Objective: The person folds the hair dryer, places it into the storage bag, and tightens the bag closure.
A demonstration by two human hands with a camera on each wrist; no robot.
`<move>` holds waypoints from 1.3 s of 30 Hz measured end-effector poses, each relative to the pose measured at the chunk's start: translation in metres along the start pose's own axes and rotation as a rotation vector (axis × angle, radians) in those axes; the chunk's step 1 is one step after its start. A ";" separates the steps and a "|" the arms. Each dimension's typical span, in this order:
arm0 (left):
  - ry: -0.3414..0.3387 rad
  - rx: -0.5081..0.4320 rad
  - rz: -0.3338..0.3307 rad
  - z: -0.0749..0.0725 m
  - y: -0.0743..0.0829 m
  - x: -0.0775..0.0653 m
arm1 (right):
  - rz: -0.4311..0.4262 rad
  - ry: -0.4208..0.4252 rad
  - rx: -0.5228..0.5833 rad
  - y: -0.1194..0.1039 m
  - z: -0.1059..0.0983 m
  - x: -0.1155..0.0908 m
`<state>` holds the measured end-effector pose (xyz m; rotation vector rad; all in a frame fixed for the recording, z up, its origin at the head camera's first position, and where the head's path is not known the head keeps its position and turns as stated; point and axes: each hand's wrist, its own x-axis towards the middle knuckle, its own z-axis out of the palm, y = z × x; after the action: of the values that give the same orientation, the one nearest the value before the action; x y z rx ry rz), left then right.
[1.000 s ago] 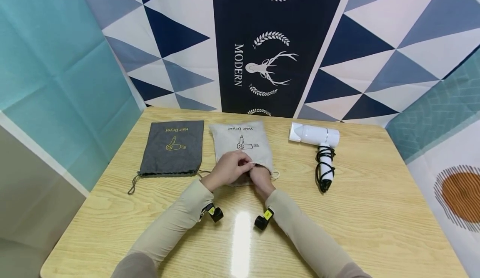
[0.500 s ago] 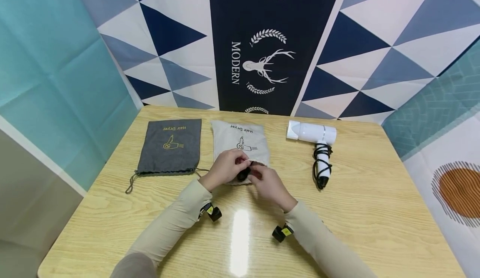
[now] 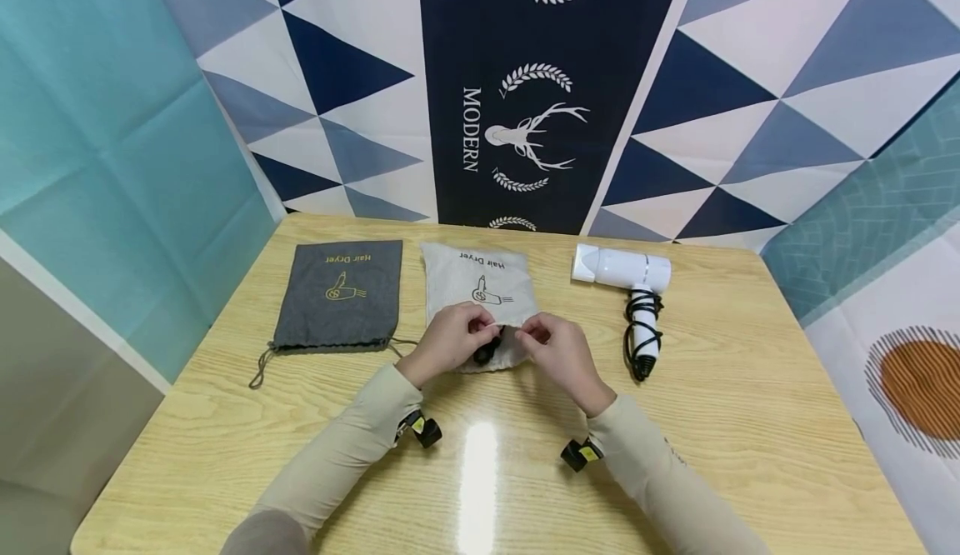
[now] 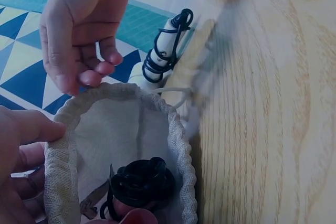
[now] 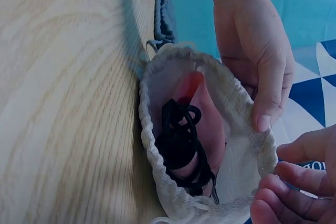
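Note:
A light grey drawstring bag [image 3: 480,276] printed "Hair Dryer" lies mid-table, its mouth toward me. My left hand [image 3: 452,336] pinches the upper edge of the mouth, the thumb outside in the right wrist view. My right hand [image 3: 561,355] is at the right part of the same edge, its bent fingertips [image 5: 281,174] right at the rim and nothing seen between them. Inside the bag lies a pink hair dryer [image 5: 207,116] with its black cord [image 5: 181,145] wound round the handle; the cloth hides much of it.
A dark grey drawstring bag [image 3: 341,297] lies flat at the left, its cords loose. At the right rests a white hair dryer [image 3: 626,270] with a black cord wrapped on its handle. A patterned cloth wall [image 3: 375,55] stands behind the table [image 3: 675,422].
My right hand has come out of the bag and moved right to its rim. The left hand keeps hold of the edge. The mouth now gapes, showing the black cord inside.

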<state>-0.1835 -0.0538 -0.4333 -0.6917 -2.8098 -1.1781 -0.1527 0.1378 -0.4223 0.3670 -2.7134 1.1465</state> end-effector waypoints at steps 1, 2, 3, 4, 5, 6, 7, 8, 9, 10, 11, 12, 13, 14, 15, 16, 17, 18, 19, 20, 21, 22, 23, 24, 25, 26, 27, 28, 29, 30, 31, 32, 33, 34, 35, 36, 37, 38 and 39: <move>0.000 0.001 0.003 0.000 0.000 0.000 | -0.004 0.007 -0.006 0.000 0.000 0.000; 0.000 0.003 0.005 0.000 0.000 0.000 | -0.009 0.012 -0.014 0.000 0.000 0.001; 0.000 0.004 0.009 0.000 0.000 0.001 | -0.017 0.015 -0.019 0.000 0.000 0.001; 0.000 0.006 0.012 0.000 -0.001 0.001 | -0.028 0.016 -0.032 0.001 0.000 0.002; -0.002 0.008 0.013 -0.001 0.000 0.001 | -0.042 0.015 -0.043 0.000 0.000 0.002; -0.004 0.009 0.013 -0.001 0.000 0.001 | -0.057 0.012 -0.056 0.000 0.001 0.002; -0.005 0.010 0.014 -0.001 0.000 0.001 | -0.076 0.010 -0.075 0.000 0.002 0.003; -0.005 0.012 0.016 -0.001 0.001 0.001 | -0.099 0.007 -0.095 -0.001 0.002 0.003; -0.008 0.013 0.020 -0.001 0.001 0.000 | -0.120 0.004 -0.111 -0.001 0.003 0.004; -0.010 0.016 0.024 -0.001 0.001 0.000 | -0.141 0.004 -0.131 -0.002 0.004 0.004; -0.012 0.021 0.029 -0.001 0.001 0.000 | -0.160 0.007 -0.144 -0.003 0.005 0.005; -0.015 0.024 0.037 -0.001 0.001 0.000 | -0.176 0.012 -0.157 -0.003 0.006 0.005; -0.016 0.028 0.047 0.000 0.001 0.000 | -0.193 0.019 -0.170 -0.004 0.007 0.006; -0.017 0.033 0.056 0.000 0.001 0.000 | -0.208 0.026 -0.181 -0.004 0.008 0.006; -0.019 0.037 0.064 0.000 0.001 0.000 | -0.222 0.033 -0.192 -0.004 0.009 0.006; -0.018 0.040 0.072 -0.001 0.001 0.000 | -0.239 0.042 -0.207 -0.004 0.010 0.007; -0.017 0.043 0.078 -0.001 0.001 0.000 | -0.253 0.049 -0.225 -0.004 0.011 0.007; -0.018 0.045 0.081 -0.001 0.001 0.000 | -0.263 0.054 -0.242 -0.004 0.011 0.007; -0.016 0.046 0.086 -0.001 0.002 0.000 | -0.273 0.057 -0.261 -0.004 0.012 0.008; -0.016 0.049 0.086 -0.001 0.002 0.000 | -0.280 0.059 -0.278 -0.004 0.013 0.008; -0.016 0.050 0.086 -0.001 0.002 0.000 | -0.285 0.060 -0.290 -0.004 0.014 0.008; -0.015 0.050 0.087 -0.001 0.002 0.000 | -0.288 0.062 -0.299 -0.004 0.014 0.008; -0.014 0.052 0.086 -0.001 0.002 -0.001 | -0.288 0.063 -0.307 -0.004 0.015 0.008; -0.014 0.054 0.086 -0.001 0.002 -0.001 | -0.288 0.065 -0.314 -0.004 0.015 0.009; -0.011 0.054 0.087 0.000 0.002 -0.001 | -0.292 0.068 -0.320 -0.004 0.015 0.009; -0.009 0.055 0.087 0.000 0.002 -0.001 | -0.296 0.071 -0.326 -0.003 0.016 0.009; -0.006 0.056 0.088 0.000 0.002 -0.001 | -0.301 0.074 -0.330 -0.003 0.016 0.009; -0.002 0.058 0.089 0.000 0.002 -0.001 | -0.306 0.077 -0.333 -0.003 0.016 0.010; -0.001 0.061 0.092 0.000 0.003 0.000 | -0.310 0.081 -0.335 -0.003 0.016 0.010; 0.000 0.073 0.095 0.000 0.003 0.000 | -0.315 0.085 -0.333 -0.003 0.016 0.010; 0.001 0.093 0.101 0.000 0.003 0.000 | -0.320 0.090 -0.329 -0.003 0.016 0.010; 0.001 0.116 0.106 0.000 0.004 0.000 | -0.325 0.095 -0.324 -0.003 0.016 0.010; 0.002 0.144 0.111 0.000 0.004 0.000 | -0.330 0.100 -0.319 -0.004 0.015 0.010; 0.005 0.171 0.117 0.001 0.004 0.000 | -0.337 0.106 -0.315 -0.004 0.015 0.010; 0.011 0.199 0.124 0.001 0.005 0.000 | -0.341 0.110 -0.310 -0.004 0.015 0.010; 0.022 0.226 0.131 0.001 0.005 0.000 | -0.346 0.113 -0.305 -0.004 0.015 0.010; 0.036 0.245 0.140 0.001 0.005 -0.001 | -0.348 0.115 -0.304 -0.004 0.014 0.010; 0.053 0.257 0.148 0.001 0.005 -0.001 | -0.348 0.114 -0.303 -0.004 0.014 0.010; 0.071 0.268 0.160 0.001 0.006 -0.002 | -0.346 0.113 -0.304 -0.004 0.014 0.011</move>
<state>-0.1792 -0.0503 -0.4306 -0.8147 -2.7202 -0.7668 -0.1625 0.1230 -0.4268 0.6674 -2.5373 0.6338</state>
